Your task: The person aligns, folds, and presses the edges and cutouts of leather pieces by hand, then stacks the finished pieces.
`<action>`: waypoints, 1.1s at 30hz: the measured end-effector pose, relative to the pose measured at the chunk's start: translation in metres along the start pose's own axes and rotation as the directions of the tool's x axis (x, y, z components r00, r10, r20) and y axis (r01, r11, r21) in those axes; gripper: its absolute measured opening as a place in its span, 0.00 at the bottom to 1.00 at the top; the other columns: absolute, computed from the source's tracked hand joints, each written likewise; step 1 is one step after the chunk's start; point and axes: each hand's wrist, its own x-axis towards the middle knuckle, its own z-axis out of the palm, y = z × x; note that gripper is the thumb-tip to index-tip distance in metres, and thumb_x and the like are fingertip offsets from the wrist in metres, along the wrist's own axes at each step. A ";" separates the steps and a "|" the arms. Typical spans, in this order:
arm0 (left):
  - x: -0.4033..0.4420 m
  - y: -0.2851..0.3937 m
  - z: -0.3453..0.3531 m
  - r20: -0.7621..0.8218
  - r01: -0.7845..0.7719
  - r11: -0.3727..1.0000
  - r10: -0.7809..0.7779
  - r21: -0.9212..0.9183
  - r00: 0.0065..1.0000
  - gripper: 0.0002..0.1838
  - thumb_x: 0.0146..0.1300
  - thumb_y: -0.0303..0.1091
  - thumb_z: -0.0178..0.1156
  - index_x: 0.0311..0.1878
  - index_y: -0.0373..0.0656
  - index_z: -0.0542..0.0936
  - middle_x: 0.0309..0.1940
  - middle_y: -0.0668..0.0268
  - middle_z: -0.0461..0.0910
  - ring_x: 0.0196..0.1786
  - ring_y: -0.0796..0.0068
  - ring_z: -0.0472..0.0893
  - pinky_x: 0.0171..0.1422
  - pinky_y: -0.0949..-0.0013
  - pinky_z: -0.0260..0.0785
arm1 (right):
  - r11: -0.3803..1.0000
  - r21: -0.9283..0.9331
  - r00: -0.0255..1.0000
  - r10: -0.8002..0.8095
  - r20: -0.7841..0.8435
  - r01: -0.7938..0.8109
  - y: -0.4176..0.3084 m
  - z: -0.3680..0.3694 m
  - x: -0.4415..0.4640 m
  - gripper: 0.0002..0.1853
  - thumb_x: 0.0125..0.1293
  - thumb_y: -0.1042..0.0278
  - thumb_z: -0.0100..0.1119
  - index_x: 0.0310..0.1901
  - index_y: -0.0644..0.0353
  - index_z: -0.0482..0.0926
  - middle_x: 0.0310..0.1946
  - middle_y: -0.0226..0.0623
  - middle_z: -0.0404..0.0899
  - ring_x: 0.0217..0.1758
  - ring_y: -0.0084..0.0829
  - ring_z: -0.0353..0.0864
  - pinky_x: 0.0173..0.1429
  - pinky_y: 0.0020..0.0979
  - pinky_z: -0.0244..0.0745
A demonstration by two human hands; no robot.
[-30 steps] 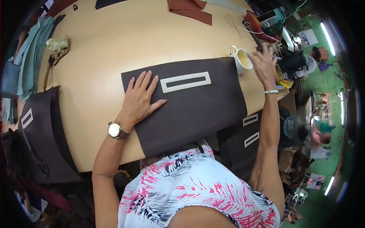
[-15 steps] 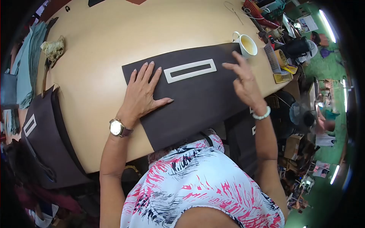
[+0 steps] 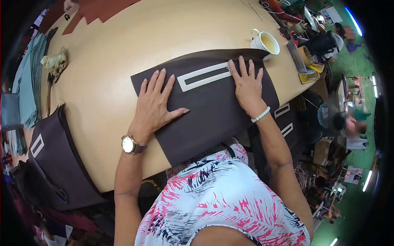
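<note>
A dark brown sheet (image 3: pixel 197 119) of fabric-like or leather-like material lies on the table before me. On it is a white rectangular frame (image 3: pixel 191 86) with a long narrow opening. My left hand (image 3: pixel 154 102) rests flat with fingers spread on the sheet's left part, left of the frame. My right hand (image 3: pixel 247 86) lies open on the right part, its index fingertip at the frame's right end. The sheet's far right edge curls up slightly beside a white cup (image 3: pixel 267 43) of yellowish liquid.
More dark pieces with white frames hang at the table's left edge (image 3: pixel 61 151) and near my right side (image 3: pixel 287 119). Reddish-brown pieces (image 3: pixel 96 10) lie at the far left, near another person's hand (image 3: pixel 70 5). A crumpled pale lump (image 3: pixel 54 61) and a grey basket (image 3: pixel 296 57) are on the table.
My right hand has come down from above the sheet's right side and moved left onto it. My left hand stays in place. The sheet's far right edge is now raised.
</note>
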 end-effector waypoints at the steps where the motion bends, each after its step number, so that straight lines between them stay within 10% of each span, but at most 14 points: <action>1: 0.000 0.001 -0.001 0.003 0.004 1.000 -0.004 0.000 1.000 0.48 0.47 0.65 0.61 0.66 0.43 0.63 0.67 0.52 0.58 0.70 0.53 0.57 0.70 0.50 0.50 | 0.998 -0.070 1.000 0.000 0.004 0.000 -0.003 -0.002 -0.001 0.27 0.60 0.73 0.47 0.64 0.52 0.64 0.68 0.46 0.53 0.70 0.51 0.51 0.68 0.60 0.44; 9: 0.000 0.002 0.000 0.008 0.014 1.000 -0.014 -0.010 1.000 0.48 0.47 0.65 0.62 0.66 0.43 0.63 0.67 0.53 0.57 0.70 0.52 0.56 0.70 0.50 0.49 | 0.981 -0.182 0.998 -0.056 0.034 0.061 -0.007 -0.022 -0.013 0.25 0.62 0.68 0.47 0.62 0.59 0.65 0.67 0.41 0.55 0.69 0.48 0.53 0.68 0.58 0.46; 18: 0.001 0.001 -0.003 0.021 -0.002 1.000 0.002 0.009 1.000 0.48 0.47 0.64 0.62 0.66 0.42 0.63 0.68 0.52 0.56 0.69 0.52 0.56 0.70 0.49 0.49 | 0.902 -0.415 0.989 -0.069 0.129 0.117 0.005 -0.013 0.008 0.35 0.61 0.66 0.50 0.70 0.43 0.52 0.70 0.36 0.48 0.72 0.46 0.49 0.72 0.55 0.37; 33: 0.000 0.001 0.000 -0.054 -0.022 1.000 0.021 -0.020 0.998 0.52 0.45 0.64 0.63 0.66 0.37 0.60 0.65 0.50 0.61 0.68 0.53 0.59 0.68 0.48 0.52 | 0.934 -0.256 0.968 -0.236 0.078 0.249 -0.053 -0.023 -0.002 0.32 0.64 0.62 0.46 0.70 0.48 0.52 0.71 0.37 0.49 0.72 0.47 0.48 0.72 0.55 0.36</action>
